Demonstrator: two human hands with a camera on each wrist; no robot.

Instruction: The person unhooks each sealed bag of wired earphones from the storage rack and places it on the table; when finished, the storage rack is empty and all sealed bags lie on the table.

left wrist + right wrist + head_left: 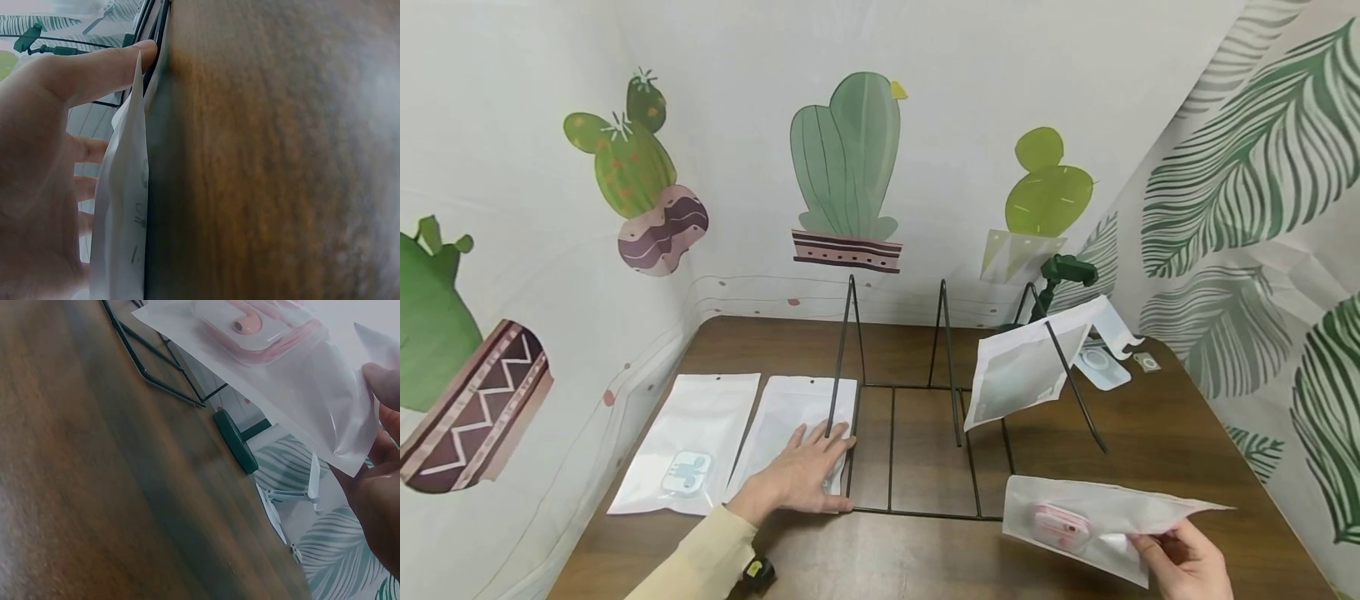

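My left hand (pixel 801 477) lies with spread fingers on a white pouch (pixel 786 408) at the left end of a black wire rack (pixel 917 514); in the left wrist view the thumb reaches past the pouch edge (pixel 128 200). Out at the right front, my right hand (pixel 1187 562) pinches the corner of a translucent pouch (pixel 1105 508) with a pink earphone case (pixel 1060 527) inside. The right wrist view shows this pouch (pixel 312 394) held above the table between thumb and fingers. Another pouch (pixel 1022 375) leans in the rack's right part.
A white pouch with a blue-white earphone case (pixel 687 473) lies at the left. Behind the rack's right end are a green stand (pixel 1067 268), a white phone holder (pixel 1101 367) and a small tag (pixel 1146 362). A black and yellow object (pixel 758 575) lies at the front edge.
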